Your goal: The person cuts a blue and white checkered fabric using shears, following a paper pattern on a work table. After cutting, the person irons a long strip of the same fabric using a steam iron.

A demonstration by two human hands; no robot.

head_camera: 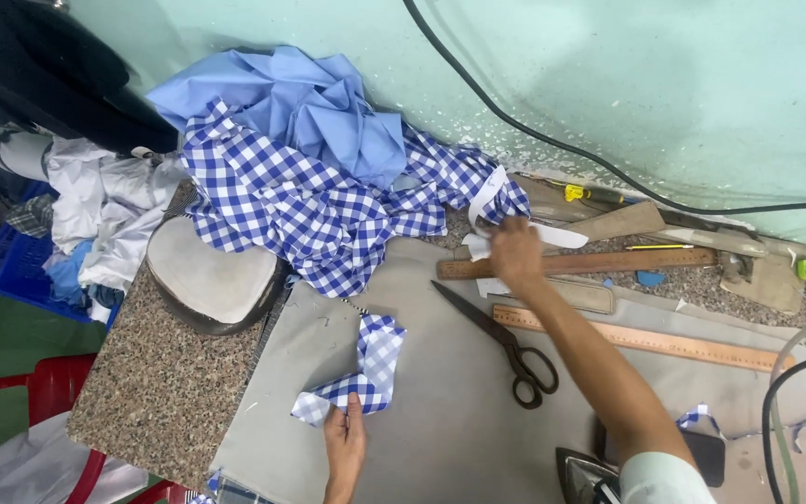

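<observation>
My left hand (344,441) pinches the near end of a folded strip of blue-and-white checked cloth (366,370) that lies on a grey pad (440,401). My right hand (515,250) reaches to the far side of the table, and its fingers close on white strips of stiff fabric (489,198) at the edge of a heap of checked cloth (310,201). Black scissors (501,338) lie shut on the pad between my two arms.
Plain blue cloth (300,98) tops the heap. Two wooden rulers (599,262) (646,340) lie to the right. A padded pressing block (207,275) sits on the speckled stone table (160,383). An iron (585,474) stands near my right elbow, and a black cable (552,140) runs along the green wall.
</observation>
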